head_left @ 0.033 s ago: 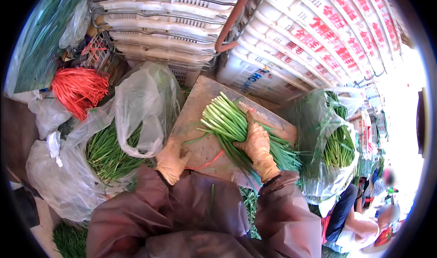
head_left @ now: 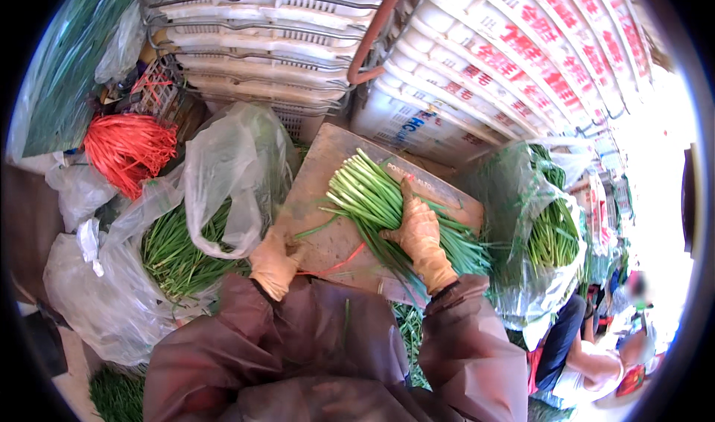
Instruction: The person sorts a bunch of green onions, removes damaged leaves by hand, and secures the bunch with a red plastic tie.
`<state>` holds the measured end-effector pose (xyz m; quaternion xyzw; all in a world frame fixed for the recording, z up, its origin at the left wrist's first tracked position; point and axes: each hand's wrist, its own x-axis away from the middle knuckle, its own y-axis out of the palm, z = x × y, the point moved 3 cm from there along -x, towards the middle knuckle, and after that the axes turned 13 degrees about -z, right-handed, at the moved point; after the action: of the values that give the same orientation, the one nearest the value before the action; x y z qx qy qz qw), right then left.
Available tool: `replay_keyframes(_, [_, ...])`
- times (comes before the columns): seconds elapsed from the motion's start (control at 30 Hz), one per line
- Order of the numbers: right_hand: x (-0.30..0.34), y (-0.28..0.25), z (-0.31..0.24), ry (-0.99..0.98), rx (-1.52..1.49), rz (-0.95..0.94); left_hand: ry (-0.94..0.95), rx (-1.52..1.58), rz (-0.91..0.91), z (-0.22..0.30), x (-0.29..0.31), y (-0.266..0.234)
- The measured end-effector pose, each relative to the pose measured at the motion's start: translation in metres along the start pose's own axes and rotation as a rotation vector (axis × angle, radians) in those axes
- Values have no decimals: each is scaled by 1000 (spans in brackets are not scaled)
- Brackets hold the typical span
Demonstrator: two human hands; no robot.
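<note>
Plastic bags (head_left: 212,165) flank the board (head_left: 314,172), crates (head_left: 261,23) behind; the right hand (head_left: 423,236) clasps greens (head_left: 365,191); whether the left hand (head_left: 274,264) grips string (head_left: 337,265) is unclear.

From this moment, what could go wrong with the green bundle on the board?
The bundle might slide or spread if the right hand, the only one on it, lifts. Its leaf ends pass the edge of the board, so they could bend or catch. One stray leaf sticks out toward the left hand and may get torn.
</note>
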<state>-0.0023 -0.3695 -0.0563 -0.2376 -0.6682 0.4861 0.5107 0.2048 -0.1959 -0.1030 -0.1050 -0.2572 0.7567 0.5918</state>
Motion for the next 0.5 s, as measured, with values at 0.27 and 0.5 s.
replay_keyframes(0.27, [41, -25, -16, -18, 54, 253, -103, -260, -87, -39, -26, 22])
replay_keyframes(0.5, [75, -24, -22, -67, 41, 356, -241, 73, -248, -29, 10, 30])
